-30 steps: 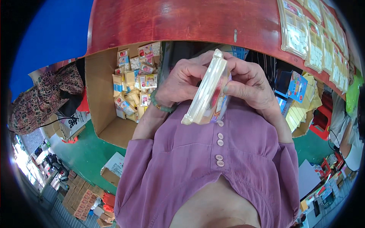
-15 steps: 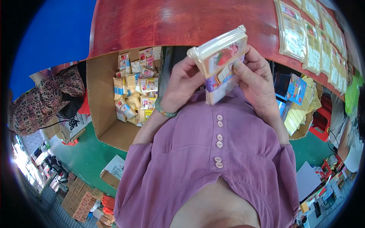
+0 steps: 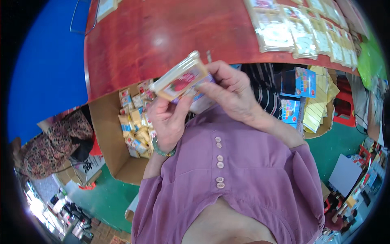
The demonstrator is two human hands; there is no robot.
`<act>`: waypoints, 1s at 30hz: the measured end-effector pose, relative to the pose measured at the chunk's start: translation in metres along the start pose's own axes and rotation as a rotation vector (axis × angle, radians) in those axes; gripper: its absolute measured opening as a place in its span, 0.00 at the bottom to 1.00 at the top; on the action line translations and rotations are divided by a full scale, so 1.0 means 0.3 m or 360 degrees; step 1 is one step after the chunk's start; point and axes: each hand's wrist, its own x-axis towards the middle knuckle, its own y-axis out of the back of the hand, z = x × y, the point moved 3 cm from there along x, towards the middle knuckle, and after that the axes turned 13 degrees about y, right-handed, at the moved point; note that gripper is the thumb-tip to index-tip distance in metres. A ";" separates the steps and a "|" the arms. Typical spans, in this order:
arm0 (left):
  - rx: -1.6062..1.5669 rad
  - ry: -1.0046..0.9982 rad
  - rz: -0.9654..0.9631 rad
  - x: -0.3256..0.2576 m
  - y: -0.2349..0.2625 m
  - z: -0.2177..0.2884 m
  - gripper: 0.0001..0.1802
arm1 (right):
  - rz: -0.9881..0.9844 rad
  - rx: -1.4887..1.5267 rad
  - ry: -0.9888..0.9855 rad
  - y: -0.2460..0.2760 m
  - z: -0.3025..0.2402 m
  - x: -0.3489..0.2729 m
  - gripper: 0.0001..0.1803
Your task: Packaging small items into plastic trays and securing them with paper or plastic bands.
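Both hands hold a small flat pack (image 3: 187,81) up in front of my chest, tilted, over the near edge of the red table. It has a clear plastic cover, a red strawberry picture, cream-coloured sides and a purple band. My left hand (image 3: 167,124), with a green bead bracelet at the wrist, grips its lower left edge from below. Round its right end close the fingers of my right hand (image 3: 232,94), the thumb lying over the purple band. The pack's underside is partly hidden by my fingers.
A cardboard box (image 3: 109,142) of similar packs stands below the red table (image 3: 162,36) at left. Rows of clear-covered packs (image 3: 276,34) lie at the table's far right. Blue boxes (image 3: 290,112) and yellow card pieces (image 3: 315,110) are at right. Someone in patterned cloth (image 3: 53,146) is at far left.
The view has shifted. Both hands have moved left with the pack, which is now lower and tilted flatter. My right fingers have moved along its purple band.
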 end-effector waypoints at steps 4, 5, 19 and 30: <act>0.0014 -0.0059 0.0031 -0.005 0.032 -0.032 0.15 | -0.0050 0.0110 -0.0015 -0.011 0.001 -0.009 0.11; -0.0016 -0.0038 0.0047 -0.010 0.045 -0.040 0.15 | -0.0088 0.0099 -0.0001 -0.009 0.003 -0.011 0.12; 0.0125 0.0519 0.0664 -0.224 0.833 -0.258 0.10 | 0.0224 -0.2890 0.0540 0.348 -0.325 0.032 0.32; 0.0744 0.1222 0.1264 -0.405 1.136 -0.436 0.14 | 0.0007 -0.2877 0.0454 0.242 -0.170 0.057 0.40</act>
